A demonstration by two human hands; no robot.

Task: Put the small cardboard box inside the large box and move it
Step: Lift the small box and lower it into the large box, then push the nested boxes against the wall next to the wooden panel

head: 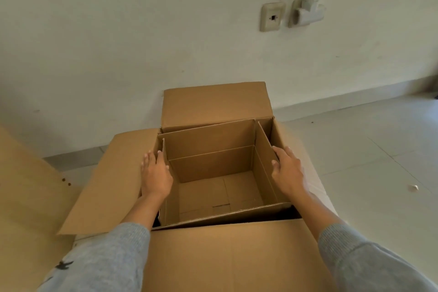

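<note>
The large cardboard box (pixel 213 106) stands open on the floor against the wall, its flaps spread out to the far, left and near sides. The small cardboard box (pixel 208 149), open and empty, sits down inside it, tilted a little. My left hand (pixel 155 173) grips the small box's left wall, fingers outside and thumb over the rim. On the opposite wall my right hand (pixel 286 168) holds the rim the same way. Grey sleeves cover both forearms.
A flat sheet of cardboard (pixel 28 197) lies on the floor at the left. White tiled floor (pixel 379 161) stretches to the right, with a small scrap (pixel 414 187) on it. A wall socket (pixel 272 16) and a plugged adapter (pixel 308 10) sit above.
</note>
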